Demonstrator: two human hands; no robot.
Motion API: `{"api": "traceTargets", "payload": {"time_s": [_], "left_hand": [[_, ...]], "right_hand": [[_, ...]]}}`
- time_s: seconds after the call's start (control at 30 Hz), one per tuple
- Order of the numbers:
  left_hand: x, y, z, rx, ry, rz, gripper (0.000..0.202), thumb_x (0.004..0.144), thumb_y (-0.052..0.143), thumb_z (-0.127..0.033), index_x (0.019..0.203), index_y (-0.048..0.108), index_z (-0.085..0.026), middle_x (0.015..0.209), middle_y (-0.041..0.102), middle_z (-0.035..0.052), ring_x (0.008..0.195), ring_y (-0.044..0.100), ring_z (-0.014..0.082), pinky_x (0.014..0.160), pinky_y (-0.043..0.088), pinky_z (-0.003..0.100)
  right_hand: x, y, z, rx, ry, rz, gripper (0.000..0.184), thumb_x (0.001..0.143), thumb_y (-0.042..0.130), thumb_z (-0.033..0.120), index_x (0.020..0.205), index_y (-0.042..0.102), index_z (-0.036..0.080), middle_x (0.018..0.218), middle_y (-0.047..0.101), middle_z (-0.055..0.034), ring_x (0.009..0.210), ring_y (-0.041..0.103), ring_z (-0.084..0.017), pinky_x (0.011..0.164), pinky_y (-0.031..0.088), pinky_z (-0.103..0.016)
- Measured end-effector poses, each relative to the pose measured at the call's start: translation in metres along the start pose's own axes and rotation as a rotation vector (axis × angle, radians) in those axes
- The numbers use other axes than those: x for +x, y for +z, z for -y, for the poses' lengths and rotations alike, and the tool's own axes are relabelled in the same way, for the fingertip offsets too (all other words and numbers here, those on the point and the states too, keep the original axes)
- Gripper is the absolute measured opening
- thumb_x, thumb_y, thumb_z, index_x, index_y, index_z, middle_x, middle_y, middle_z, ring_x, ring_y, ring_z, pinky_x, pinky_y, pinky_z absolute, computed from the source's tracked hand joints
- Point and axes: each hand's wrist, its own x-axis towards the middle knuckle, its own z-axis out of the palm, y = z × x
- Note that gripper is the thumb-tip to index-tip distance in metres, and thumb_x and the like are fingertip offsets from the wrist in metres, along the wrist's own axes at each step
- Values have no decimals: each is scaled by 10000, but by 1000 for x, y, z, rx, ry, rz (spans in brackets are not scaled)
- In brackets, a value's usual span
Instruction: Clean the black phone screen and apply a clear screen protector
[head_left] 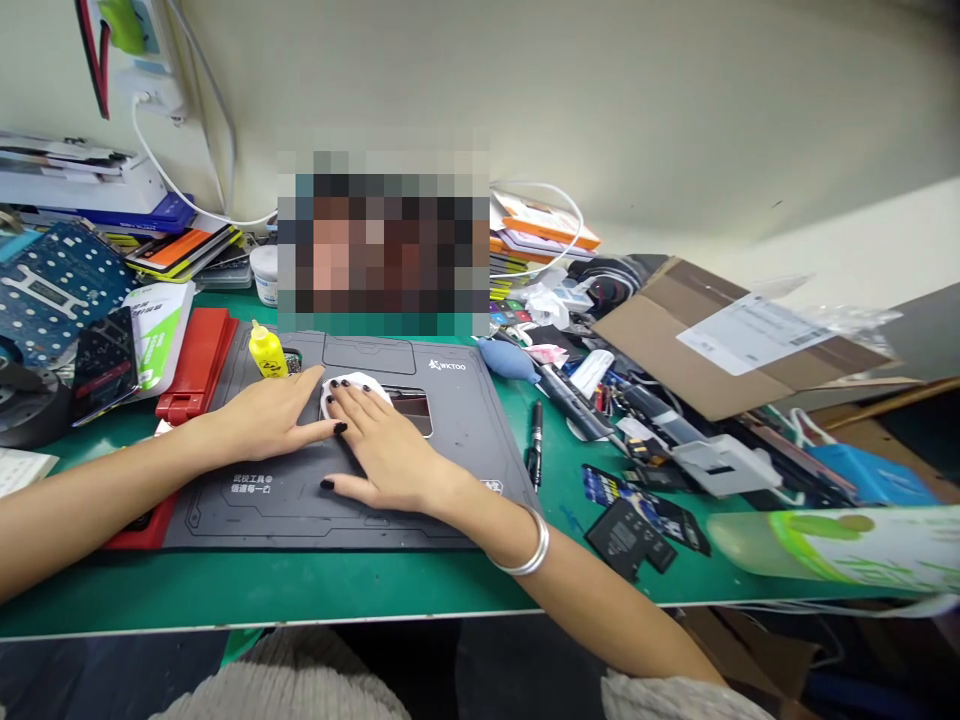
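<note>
My right hand (386, 440) lies flat with its fingers stretched over a white wipe or pad (367, 382), pressing it down. Beneath it, a phone-like panel with a dark glossy surface (415, 408) shows only at its right end. To the left, my left hand (274, 412) rests on the grey work mat (457, 430), thumb and forefinger apart beside the wipe's left edge; its other fingers are partly hidden. Just behind that hand stands a small yellow squeeze bottle (268, 350) with a pointed tip.
A red hinged tool (196, 365) and a dark phone (105, 365) lie left of the mat. On the right are a blue air blower (508, 360), a black pen (535, 445), black batteries (628, 538), a cardboard box (675, 330) and a plastic bottle (832, 548). A pixelated patch covers the back.
</note>
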Motion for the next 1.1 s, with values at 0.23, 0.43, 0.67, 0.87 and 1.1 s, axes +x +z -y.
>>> {"api": "traceTargets", "payload": {"time_s": [0.23, 0.43, 0.67, 0.87, 1.1], "left_hand": [[0, 1, 2, -10, 7, -4, 690, 961, 351, -589, 1410, 400, -67, 1081, 682, 183, 992, 683, 361, 822, 509, 421], [0, 1, 4, 16, 25, -7, 649, 966, 358, -568, 1372, 429, -67, 1063, 679, 187, 972, 686, 346, 830, 518, 421], [-2, -2, 6, 19, 51, -42, 605, 977, 353, -558, 1373, 410, -103, 1058, 693, 168, 961, 699, 322, 819, 537, 415], [-2, -2, 5, 62, 46, -38, 642, 974, 350, -534, 1409, 377, -64, 1034, 692, 180, 972, 694, 333, 828, 540, 432], [-2, -6, 3, 31, 24, -16, 613, 973, 358, -540, 1388, 406, -91, 1035, 682, 164, 966, 690, 317, 832, 529, 413]], "right_hand": [[-2, -1, -6, -16, -15, 0, 867, 954, 517, 614, 1504, 375, -41, 1624, 272, -277, 1532, 235, -379, 1266, 194, -541], [-5, 2, -8, -11, 16, -58, 900, 933, 510, 659, 1513, 376, -16, 1622, 279, -273, 1531, 233, -388, 1256, 212, -562], [-2, 2, -6, 29, -50, -89, 829, 955, 512, 614, 1487, 428, -17, 1610, 309, -268, 1531, 242, -371, 1260, 224, -538], [-3, 1, -22, 12, 32, -107, 851, 949, 523, 612, 1518, 381, -4, 1617, 296, -266, 1526, 247, -387, 1248, 244, -553], [-3, -1, -15, -14, 9, -99, 824, 942, 546, 598, 1500, 414, 6, 1600, 343, -259, 1516, 283, -376, 1251, 237, -546]]}}
